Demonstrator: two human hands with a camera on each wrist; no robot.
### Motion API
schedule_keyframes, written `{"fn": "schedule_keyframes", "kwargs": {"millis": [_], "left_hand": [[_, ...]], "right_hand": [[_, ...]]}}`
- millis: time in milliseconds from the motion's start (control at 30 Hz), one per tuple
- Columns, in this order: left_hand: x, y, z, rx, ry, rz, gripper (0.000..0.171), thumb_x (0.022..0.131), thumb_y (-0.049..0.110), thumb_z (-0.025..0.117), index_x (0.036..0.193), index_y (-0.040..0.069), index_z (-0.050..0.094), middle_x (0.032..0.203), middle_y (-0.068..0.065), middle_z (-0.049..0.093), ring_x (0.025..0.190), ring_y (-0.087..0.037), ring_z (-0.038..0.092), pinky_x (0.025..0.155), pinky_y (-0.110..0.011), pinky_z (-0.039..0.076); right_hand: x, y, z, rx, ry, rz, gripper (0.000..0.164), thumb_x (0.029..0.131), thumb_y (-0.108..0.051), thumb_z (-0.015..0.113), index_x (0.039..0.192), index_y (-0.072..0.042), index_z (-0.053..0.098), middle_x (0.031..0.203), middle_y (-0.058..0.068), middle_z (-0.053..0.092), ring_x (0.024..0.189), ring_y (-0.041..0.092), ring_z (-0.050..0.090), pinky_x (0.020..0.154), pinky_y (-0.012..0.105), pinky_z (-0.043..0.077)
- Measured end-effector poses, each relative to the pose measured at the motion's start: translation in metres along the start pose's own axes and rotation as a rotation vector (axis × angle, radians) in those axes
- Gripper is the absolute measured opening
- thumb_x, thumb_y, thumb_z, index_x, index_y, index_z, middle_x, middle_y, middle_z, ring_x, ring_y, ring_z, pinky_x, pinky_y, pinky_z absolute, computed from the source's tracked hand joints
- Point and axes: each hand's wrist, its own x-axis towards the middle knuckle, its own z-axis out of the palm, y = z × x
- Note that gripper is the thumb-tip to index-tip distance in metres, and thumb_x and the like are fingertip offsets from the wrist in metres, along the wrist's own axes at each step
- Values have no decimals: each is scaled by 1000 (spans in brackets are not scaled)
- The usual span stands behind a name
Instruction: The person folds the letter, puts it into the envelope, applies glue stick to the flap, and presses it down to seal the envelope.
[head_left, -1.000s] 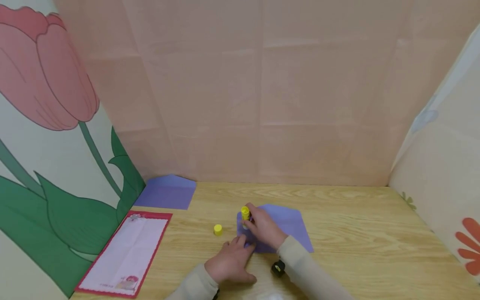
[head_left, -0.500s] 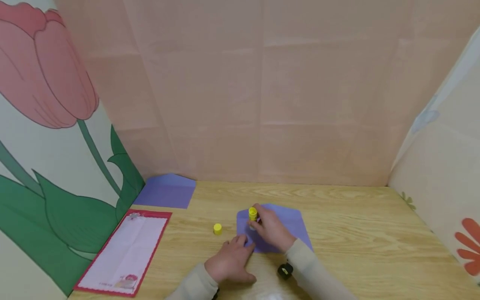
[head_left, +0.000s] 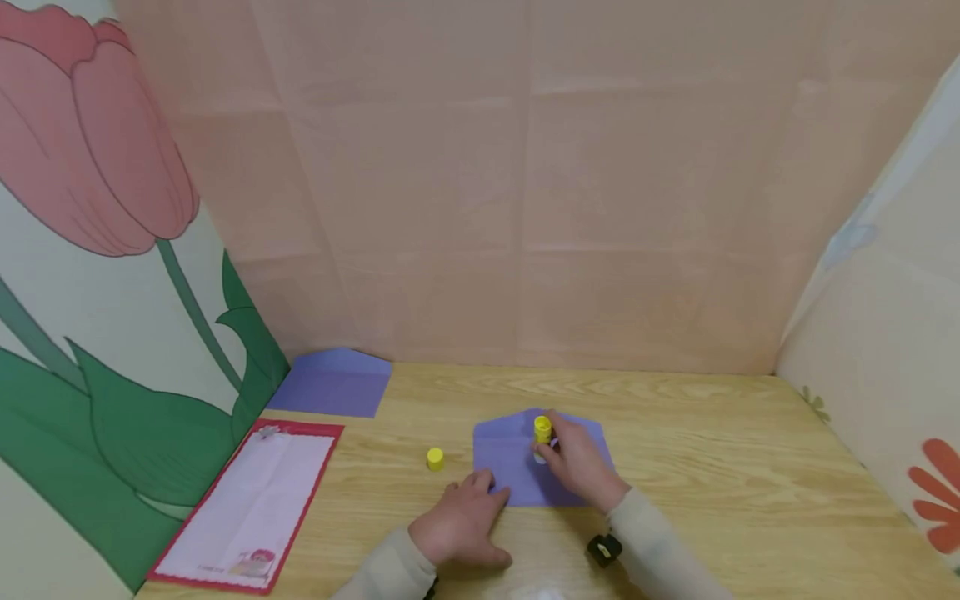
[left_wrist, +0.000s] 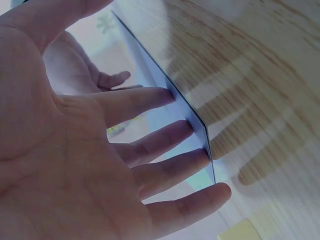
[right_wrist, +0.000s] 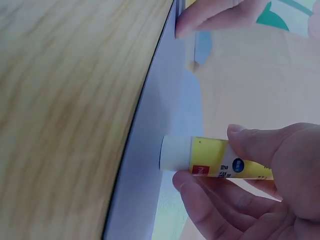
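My right hand (head_left: 585, 460) pinches a yellow glue stick (head_left: 542, 432) between thumb and fingers, upright with its white end down on a purple envelope (head_left: 517, 479). In the right wrist view the white end of the glue stick (right_wrist: 175, 153) meets the envelope's surface. The envelope lies with its pointed flap away from me. My left hand (head_left: 465, 518) rests at the envelope's near left corner, fingers spread; in the left wrist view its straight fingertips press along the envelope's edge (left_wrist: 192, 112). A yellow cap (head_left: 435, 459) stands on the table left of the envelope.
A second purple envelope (head_left: 333, 387) lies at the back left of the wooden table (head_left: 735, 467). Nearer, a red-bordered white sheet (head_left: 251, 500) lies along the left panel. A plain pinkish sheet (head_left: 517, 208) hangs behind the table.
My right hand has slid the glue stick to the right across the envelope, from its left edge to about the middle. The left hand has stayed in place.
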Motion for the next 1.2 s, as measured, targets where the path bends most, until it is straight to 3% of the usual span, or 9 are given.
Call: {"fn": "schedule_keyframes", "kwargs": {"millis": [167, 400, 733, 900, 1200], "left_hand": [[1, -2, 0, -4, -19, 13, 87, 72, 57, 81, 143, 15, 56, 125, -7, 51, 119, -20, 49, 94, -41, 47], [2, -5, 1, 7, -19, 20, 86, 72, 58, 80, 144, 16, 55, 119, -3, 51, 113, -18, 50, 90, -38, 46], [0, -4, 1, -15, -2, 20, 87, 70, 56, 81, 143, 16, 55, 124, -4, 52, 117, -19, 49, 93, -39, 47], [1, -5, 2, -24, -7, 13, 88, 69, 55, 82, 143, 15, 56, 124, -5, 52, 119, -19, 50, 96, -40, 48], [1, -6, 2, -12, -5, 29, 87, 70, 54, 81, 143, 16, 56, 125, -4, 52, 118, -19, 50, 95, -40, 48]], "right_hand": [[-1, 0, -2, -24, 7, 19, 22, 88, -12, 77, 103, -10, 60, 80, -3, 65, 72, 10, 63, 63, 24, 53], [-1, 4, -2, 34, -4, 26, 24, 89, -10, 76, 106, -7, 59, 82, -1, 67, 74, 14, 65, 65, 25, 54], [-7, 17, -14, -36, 78, 15, 24, 84, -8, 80, 98, -9, 60, 79, 1, 67, 68, 11, 63, 62, 24, 53], [-5, 9, -7, 11, 36, -7, 23, 86, -8, 78, 100, -9, 61, 82, 1, 69, 74, 14, 66, 67, 25, 55], [-9, 3, -6, 27, 16, 48, 25, 87, -11, 77, 107, -7, 62, 85, 0, 69, 77, 14, 66, 69, 26, 55]]}}
